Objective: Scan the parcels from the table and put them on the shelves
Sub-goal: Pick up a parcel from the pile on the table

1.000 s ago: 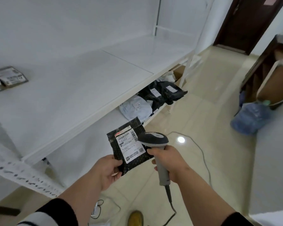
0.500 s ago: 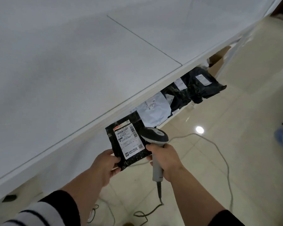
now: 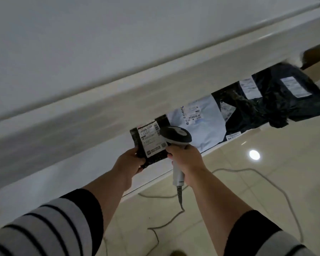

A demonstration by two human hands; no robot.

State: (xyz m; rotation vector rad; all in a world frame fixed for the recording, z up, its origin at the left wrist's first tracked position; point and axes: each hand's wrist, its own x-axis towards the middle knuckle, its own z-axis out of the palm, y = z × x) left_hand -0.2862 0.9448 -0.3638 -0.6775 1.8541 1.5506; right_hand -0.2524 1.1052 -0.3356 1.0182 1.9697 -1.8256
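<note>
Two arms in striped sleeves (image 3: 50, 226) reach out from the near edge. The left hand (image 3: 130, 160) pinches the bottom corner of a small black parcel (image 3: 149, 143), with its white label facing up. The right hand (image 3: 186, 159) grips the handle of a barcode scanner (image 3: 175, 136) — its dark head sits just above the parcel's right side. A grey cord (image 3: 179, 198) hangs from the scanner and curls over the shiny tiled floor (image 3: 266, 191).

The parcel is held over the front of the low white shelf (image 3: 81, 174). Farther right on that shelf lie a pale grey parcel (image 3: 199, 122) and then a heap of black parcels (image 3: 277, 100) — all with labels. Above them runs the wide white upper shelf (image 3: 118, 52).
</note>
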